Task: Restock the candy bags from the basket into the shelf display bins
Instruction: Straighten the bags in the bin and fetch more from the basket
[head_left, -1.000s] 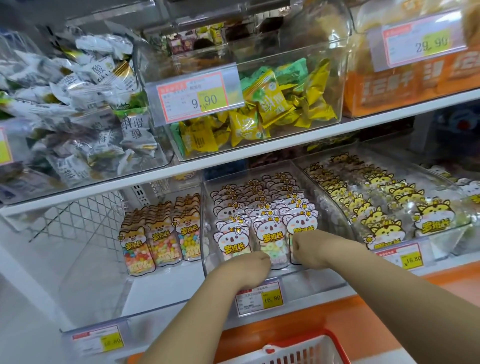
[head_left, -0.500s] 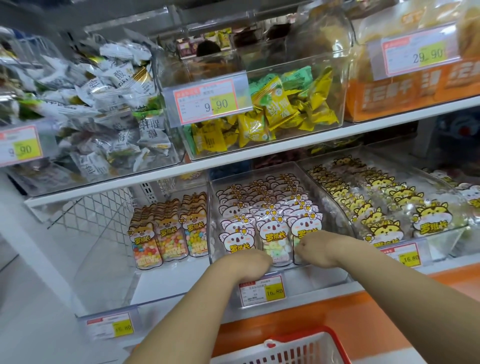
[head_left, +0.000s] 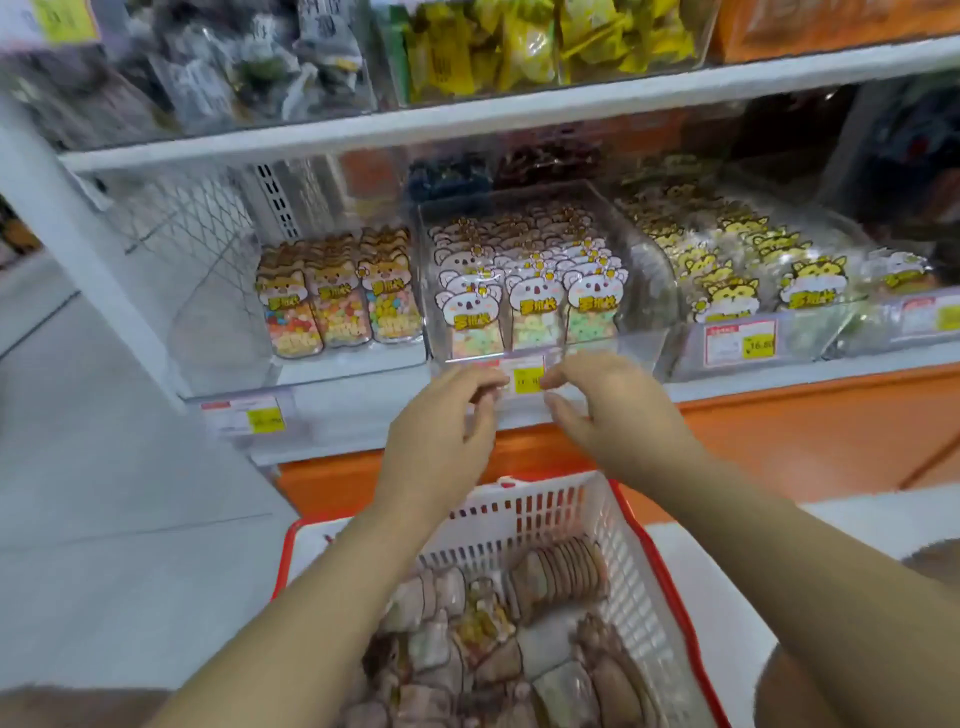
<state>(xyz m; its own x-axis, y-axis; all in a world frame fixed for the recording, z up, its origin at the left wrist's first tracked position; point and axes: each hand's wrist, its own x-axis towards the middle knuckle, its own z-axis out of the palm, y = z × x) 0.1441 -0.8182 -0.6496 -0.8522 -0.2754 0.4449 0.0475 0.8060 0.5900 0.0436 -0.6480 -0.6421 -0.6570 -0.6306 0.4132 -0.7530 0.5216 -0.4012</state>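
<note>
Left hand: the left hand (head_left: 441, 431) hangs just in front of the middle bin (head_left: 647, 291), fingers loosely curled and holding nothing; its fingertips are up by the price tag (head_left: 527, 376), and I cannot tell whether they touch it.
Right hand: the right hand (head_left: 613, 410) mirrors it on the other side of the tag, fingers relaxed and empty.
Change: a second ago both hands were over the bin's front edge, against the front row of koala bags (head_left: 535, 306). They have now drawn back out and down, and the view has tipped towards the basket (head_left: 524, 514).
Meaning: the koala row looks settled, so this bin's share is probably done and the next bags are likely to come from the basket.
Koala bags: upright, three across, packed in rows front to back, pale sweets showing through the clear lower halves.
Basket: white slotted walls and a red rim, directly beneath the forearms. The bags left in it (head_left: 561, 571) lie jumbled and blurred, with one neat stack on edge near the far wall.
Neighbouring bins: the shiba bags (head_left: 337, 306) on the left fill only the back of their bin, with the front floor bare. The tiger bags (head_left: 727, 296) on the right look well filled.
</note>
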